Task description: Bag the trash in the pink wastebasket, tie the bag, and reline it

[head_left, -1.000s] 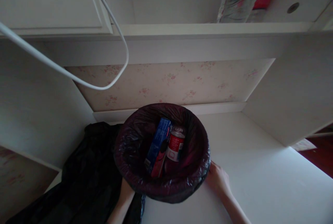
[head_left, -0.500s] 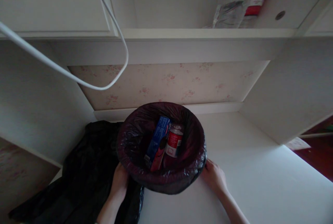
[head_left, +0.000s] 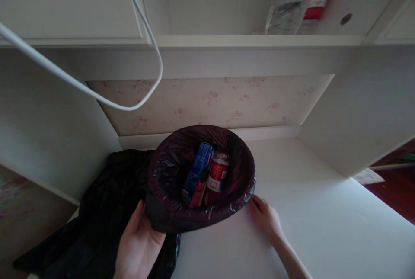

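Note:
A round bin lined with a dark purple-black bin bag (head_left: 201,218) stands at the middle of the white surface. Inside it lie a blue and red box (head_left: 197,174) and a small red and white labelled container (head_left: 217,174). My left hand (head_left: 139,244) is at the bin's front left, palm turned up and thumb apart; its fingertips are hidden under the overhanging bag. At the right, the fingers of my right hand (head_left: 266,216) are bent against the bag below the rim, their tips partly hidden. The bin's own body is covered by the bag.
A black plastic bag (head_left: 103,214) lies crumpled left of the bin. A white cable (head_left: 129,109) loops down at the upper left. Above is a shelf (head_left: 259,41) holding clear plastic packaging (head_left: 285,17). White side panels (head_left: 356,110) stand at both sides.
My left hand has come back from the bin's side toward me and turned palm up, thumb spread. The bag's front left edge now hangs differently. My right hand stays at the right side.

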Action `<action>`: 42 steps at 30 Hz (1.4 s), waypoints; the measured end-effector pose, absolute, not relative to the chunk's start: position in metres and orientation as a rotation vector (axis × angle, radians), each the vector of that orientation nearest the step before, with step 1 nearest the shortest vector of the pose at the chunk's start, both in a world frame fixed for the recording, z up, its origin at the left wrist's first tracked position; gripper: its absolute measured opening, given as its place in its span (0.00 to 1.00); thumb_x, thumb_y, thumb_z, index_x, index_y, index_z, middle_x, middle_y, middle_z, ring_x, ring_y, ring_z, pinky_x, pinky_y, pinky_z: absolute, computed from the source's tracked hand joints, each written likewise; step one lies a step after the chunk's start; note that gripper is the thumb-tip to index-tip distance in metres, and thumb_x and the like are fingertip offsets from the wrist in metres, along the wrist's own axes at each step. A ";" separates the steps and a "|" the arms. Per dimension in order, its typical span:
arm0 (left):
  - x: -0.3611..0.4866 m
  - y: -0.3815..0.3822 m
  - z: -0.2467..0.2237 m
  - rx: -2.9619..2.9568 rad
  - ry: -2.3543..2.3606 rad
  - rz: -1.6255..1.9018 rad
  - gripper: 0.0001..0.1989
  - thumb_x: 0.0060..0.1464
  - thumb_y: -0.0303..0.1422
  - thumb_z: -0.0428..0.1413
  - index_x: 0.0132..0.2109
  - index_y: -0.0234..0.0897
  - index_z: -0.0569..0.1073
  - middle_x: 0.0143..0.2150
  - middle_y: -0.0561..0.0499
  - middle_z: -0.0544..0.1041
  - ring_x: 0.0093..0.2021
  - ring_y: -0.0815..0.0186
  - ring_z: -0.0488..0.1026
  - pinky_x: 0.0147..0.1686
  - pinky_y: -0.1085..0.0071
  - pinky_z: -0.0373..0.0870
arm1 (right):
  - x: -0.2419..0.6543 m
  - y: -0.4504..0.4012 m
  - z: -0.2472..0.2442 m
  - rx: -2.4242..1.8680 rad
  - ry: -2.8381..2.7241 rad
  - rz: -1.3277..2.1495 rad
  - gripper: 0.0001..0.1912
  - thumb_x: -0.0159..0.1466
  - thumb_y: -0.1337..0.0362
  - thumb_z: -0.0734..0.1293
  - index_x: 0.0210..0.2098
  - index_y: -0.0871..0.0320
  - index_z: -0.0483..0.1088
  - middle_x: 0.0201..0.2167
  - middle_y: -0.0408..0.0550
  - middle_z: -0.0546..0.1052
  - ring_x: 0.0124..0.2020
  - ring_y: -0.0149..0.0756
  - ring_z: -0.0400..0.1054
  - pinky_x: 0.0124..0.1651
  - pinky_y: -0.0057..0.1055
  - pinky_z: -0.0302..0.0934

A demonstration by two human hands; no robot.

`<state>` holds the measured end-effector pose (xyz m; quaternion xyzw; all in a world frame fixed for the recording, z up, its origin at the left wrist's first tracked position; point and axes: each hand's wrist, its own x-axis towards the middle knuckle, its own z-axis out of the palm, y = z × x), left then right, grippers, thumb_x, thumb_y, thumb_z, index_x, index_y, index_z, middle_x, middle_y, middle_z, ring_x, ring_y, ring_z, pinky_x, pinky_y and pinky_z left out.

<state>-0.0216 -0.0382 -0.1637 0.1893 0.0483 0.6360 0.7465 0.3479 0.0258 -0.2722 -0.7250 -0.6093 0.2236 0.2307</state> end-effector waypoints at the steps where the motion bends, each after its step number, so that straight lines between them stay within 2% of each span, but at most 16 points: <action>1: -0.020 -0.040 -0.163 0.425 0.058 1.378 0.29 0.75 0.33 0.32 0.66 0.45 0.73 0.66 0.46 0.74 0.67 0.61 0.72 0.67 0.59 0.67 | 0.346 0.024 -0.273 -1.986 -1.668 0.638 0.25 0.70 0.49 0.54 0.44 0.48 0.80 0.39 0.48 0.85 0.42 0.46 0.78 0.41 0.35 0.65; 3: -0.016 -0.043 -0.164 0.434 0.023 1.369 0.31 0.75 0.35 0.29 0.67 0.42 0.72 0.67 0.43 0.73 0.67 0.60 0.71 0.68 0.58 0.65 | 0.342 0.021 -0.273 -1.962 -1.667 0.668 0.25 0.70 0.48 0.54 0.43 0.47 0.80 0.36 0.46 0.85 0.39 0.45 0.79 0.41 0.35 0.65; 6: -0.006 -0.046 -0.169 0.426 0.018 1.358 0.33 0.75 0.37 0.27 0.68 0.41 0.71 0.66 0.41 0.74 0.67 0.58 0.72 0.68 0.57 0.65 | 0.337 0.016 -0.274 -1.932 -1.681 0.662 0.23 0.69 0.48 0.55 0.40 0.47 0.80 0.35 0.45 0.85 0.39 0.47 0.78 0.49 0.40 0.63; 11: 0.000 -0.048 -0.174 0.398 0.068 1.316 0.31 0.75 0.41 0.31 0.66 0.42 0.74 0.65 0.41 0.76 0.65 0.55 0.73 0.65 0.57 0.69 | 0.335 0.015 -0.274 -1.904 -1.668 0.657 0.22 0.68 0.49 0.56 0.38 0.49 0.79 0.36 0.46 0.85 0.41 0.47 0.78 0.52 0.43 0.62; 15: -0.003 -0.055 -0.175 0.342 0.268 1.373 0.26 0.74 0.32 0.37 0.64 0.42 0.76 0.60 0.39 0.80 0.58 0.55 0.80 0.56 0.58 0.78 | 0.334 0.014 -0.273 -1.883 -1.646 0.663 0.22 0.68 0.49 0.57 0.37 0.49 0.79 0.36 0.48 0.84 0.42 0.49 0.77 0.54 0.45 0.60; 21: -0.004 -0.064 -0.160 0.213 0.561 1.384 0.19 0.70 0.27 0.48 0.56 0.45 0.82 0.54 0.44 0.85 0.49 0.57 0.84 0.51 0.58 0.82 | 0.334 0.012 -0.270 -1.820 -1.549 0.727 0.19 0.65 0.48 0.61 0.35 0.49 0.80 0.36 0.48 0.84 0.42 0.50 0.75 0.56 0.47 0.59; 23: -0.003 -0.065 -0.154 0.176 0.620 1.386 0.18 0.69 0.27 0.50 0.53 0.45 0.83 0.52 0.44 0.86 0.46 0.58 0.85 0.48 0.60 0.83 | 0.333 0.012 -0.268 -1.794 -1.471 0.783 0.19 0.63 0.46 0.63 0.35 0.49 0.80 0.33 0.48 0.83 0.40 0.50 0.75 0.54 0.46 0.61; 26: -0.001 -0.067 -0.150 0.160 0.661 1.392 0.17 0.68 0.26 0.51 0.51 0.44 0.84 0.49 0.45 0.87 0.42 0.59 0.85 0.43 0.63 0.84 | 0.328 0.010 -0.260 -1.706 -1.309 0.919 0.24 0.63 0.39 0.64 0.33 0.51 0.77 0.27 0.48 0.80 0.33 0.46 0.73 0.44 0.41 0.66; 28: -0.001 -0.068 -0.150 0.151 0.675 1.392 0.17 0.68 0.27 0.51 0.50 0.44 0.85 0.48 0.46 0.87 0.41 0.59 0.85 0.39 0.64 0.84 | 0.322 0.007 -0.250 -1.616 -1.215 1.015 0.29 0.64 0.34 0.60 0.35 0.53 0.75 0.28 0.49 0.79 0.32 0.44 0.74 0.40 0.38 0.68; 30: -0.001 -0.069 -0.151 0.152 0.674 1.393 0.17 0.68 0.26 0.51 0.49 0.44 0.85 0.48 0.46 0.87 0.41 0.59 0.85 0.38 0.64 0.84 | 0.314 0.004 -0.237 -1.461 -1.089 1.164 0.31 0.65 0.33 0.59 0.40 0.53 0.74 0.33 0.50 0.81 0.34 0.42 0.75 0.41 0.38 0.70; 32: -0.002 -0.070 -0.150 0.169 0.643 1.378 0.18 0.67 0.24 0.51 0.48 0.44 0.85 0.49 0.47 0.87 0.43 0.59 0.85 0.41 0.64 0.84 | 0.307 0.002 -0.220 -1.198 -0.860 1.405 0.27 0.64 0.35 0.64 0.44 0.52 0.74 0.37 0.48 0.82 0.35 0.40 0.77 0.41 0.38 0.72; 34: -0.002 -0.072 -0.146 0.197 0.576 1.342 0.19 0.67 0.23 0.50 0.48 0.44 0.85 0.50 0.48 0.87 0.46 0.59 0.85 0.45 0.64 0.84 | 0.300 0.001 -0.203 -0.903 -0.597 1.624 0.22 0.62 0.41 0.72 0.45 0.50 0.75 0.38 0.47 0.83 0.35 0.38 0.77 0.41 0.37 0.72; 36: -0.003 -0.075 -0.140 0.238 0.494 1.290 0.20 0.67 0.23 0.49 0.48 0.44 0.85 0.51 0.48 0.86 0.49 0.58 0.84 0.47 0.64 0.83 | 0.296 0.001 -0.187 -0.720 -0.447 1.700 0.19 0.62 0.48 0.76 0.47 0.49 0.76 0.38 0.44 0.83 0.34 0.35 0.77 0.40 0.34 0.72; 38: -0.005 -0.078 -0.136 0.291 0.414 1.242 0.19 0.67 0.24 0.49 0.49 0.44 0.84 0.51 0.48 0.86 0.48 0.58 0.85 0.45 0.67 0.83 | 0.293 0.001 -0.174 -0.665 -0.393 1.650 0.22 0.61 0.55 0.78 0.54 0.47 0.75 0.37 0.42 0.83 0.32 0.32 0.76 0.39 0.31 0.73; 40: -0.008 -0.082 -0.134 0.339 0.357 1.213 0.19 0.68 0.25 0.48 0.50 0.46 0.83 0.52 0.48 0.86 0.47 0.59 0.85 0.43 0.69 0.83 | 0.292 0.000 -0.163 -0.676 -0.359 1.579 0.32 0.58 0.63 0.80 0.59 0.45 0.72 0.36 0.39 0.83 0.29 0.29 0.75 0.36 0.27 0.74; 42: -0.011 -0.086 -0.134 0.373 0.334 1.202 0.19 0.69 0.28 0.47 0.52 0.47 0.82 0.53 0.49 0.85 0.48 0.59 0.85 0.45 0.68 0.83 | 0.291 -0.002 -0.154 -0.707 -0.314 1.548 0.38 0.54 0.68 0.82 0.61 0.46 0.72 0.36 0.39 0.83 0.26 0.26 0.74 0.33 0.24 0.74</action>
